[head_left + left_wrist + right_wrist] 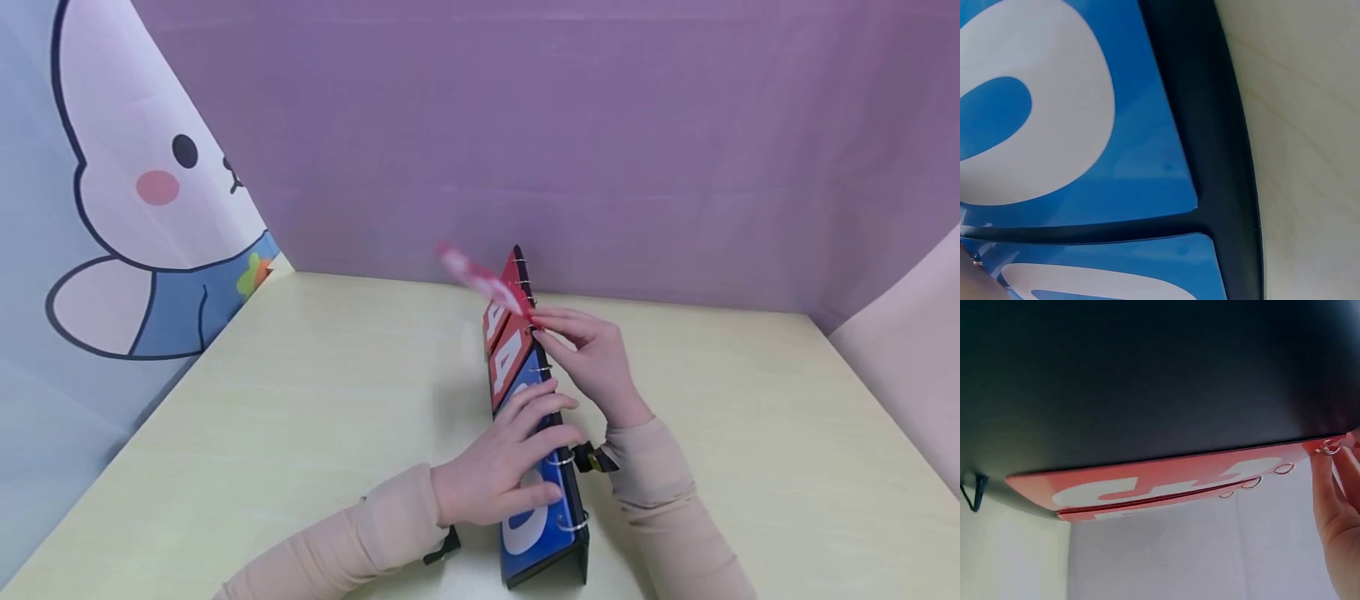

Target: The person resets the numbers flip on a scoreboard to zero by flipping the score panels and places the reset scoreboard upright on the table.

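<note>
A flip scoreboard with a black frame (573,492) stands like a tent on the table, red number cards (510,360) at its far end and blue ones (558,546) at the near end. My right hand (603,367) pinches a red number card (480,275) beside its ring; the card is lifted and blurred, sticking out to the left. Across the blue cards lies my left hand (502,467), fingers spread towards the ringed top edge. The left wrist view shows a blue card (1141,125) with a rounded white figure. Red cards (1222,469) hang near my right fingers in the right wrist view.
The pale table (337,375) extends on both sides of the scoreboard. Behind it hangs a purple cloth (562,150), with a cartoon-printed cloth (112,275) at the left. Metal rings (561,458) line the scoreboard's top edge.
</note>
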Motion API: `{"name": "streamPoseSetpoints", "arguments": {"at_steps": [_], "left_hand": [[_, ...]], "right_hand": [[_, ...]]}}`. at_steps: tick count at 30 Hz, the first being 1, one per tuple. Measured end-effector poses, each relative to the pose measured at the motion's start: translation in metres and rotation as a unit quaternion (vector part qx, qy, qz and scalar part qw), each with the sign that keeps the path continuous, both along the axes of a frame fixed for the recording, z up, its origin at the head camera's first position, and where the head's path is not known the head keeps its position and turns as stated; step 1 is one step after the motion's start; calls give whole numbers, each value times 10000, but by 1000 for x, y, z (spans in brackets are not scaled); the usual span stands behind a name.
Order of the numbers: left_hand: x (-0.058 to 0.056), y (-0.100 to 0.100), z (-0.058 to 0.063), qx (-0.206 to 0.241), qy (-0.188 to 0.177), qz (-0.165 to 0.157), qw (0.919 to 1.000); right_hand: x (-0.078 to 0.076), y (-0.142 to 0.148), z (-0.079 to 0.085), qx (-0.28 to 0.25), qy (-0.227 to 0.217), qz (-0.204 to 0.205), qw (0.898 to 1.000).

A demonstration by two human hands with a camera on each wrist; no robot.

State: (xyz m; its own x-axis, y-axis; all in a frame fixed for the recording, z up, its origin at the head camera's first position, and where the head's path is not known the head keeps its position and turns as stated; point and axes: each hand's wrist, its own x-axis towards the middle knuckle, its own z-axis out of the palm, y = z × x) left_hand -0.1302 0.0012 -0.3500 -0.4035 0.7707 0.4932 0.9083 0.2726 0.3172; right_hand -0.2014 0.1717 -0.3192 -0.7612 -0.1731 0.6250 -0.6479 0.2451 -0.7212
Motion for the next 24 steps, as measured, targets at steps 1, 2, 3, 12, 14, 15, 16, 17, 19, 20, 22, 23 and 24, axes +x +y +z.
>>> {"name": "streamPoseSetpoints", "arguments": {"at_steps": [1, 2, 3, 12, 14, 15, 16, 17, 19, 20, 22, 23, 24], "left_hand": [[0, 0, 0, -20, -71, -6, 10000], [0, 0, 0, -45, -134, -8, 9999], [0, 0, -1, -62, -190, -10, 9998], [1, -2, -2, -88, -129, 29, 9999], [1, -2, -2, -70, -30, 39, 10000], [1, -2, -2, -57, 6, 38, 10000], [0, -2, -3, -51, 51, 42, 10000], [0, -2, -3, -38, 94, 34, 9999], [0, -2, -4, -20, 102, 8, 9999], [0, -1, -4, -11, 113, -2, 9999], [0, -1, -5, -20, 127, -12, 9999], [0, 0, -5, -28, 116, -15, 9999], [0, 0, -6, -34, 96, -13, 9999]], "right_hand": [[0, 0, -1, 203, 109, -95, 9997], [-1, 0, -1, 404, 215, -141, 9989], [-1, 1, -2, 563, 288, -187, 9978], [-3, 1, -1, 1565, 553, 137, 9860], [-4, 1, -1, 1623, 509, 223, 9852], [-4, 1, -1, 1608, 460, 255, 9856], [-3, 1, -2, 1557, 370, 291, 9867], [-3, 2, -3, 1466, 257, 311, 9884], [-3, 3, -6, 1162, -75, 356, 9926], [-4, 5, -7, 959, -264, 347, 9944], [-5, 8, -12, 426, -682, 378, 9960], [-6, 10, -15, 122, -907, 411, 9950], [-8, 12, -19, -184, -1150, 464, 9921]]}}
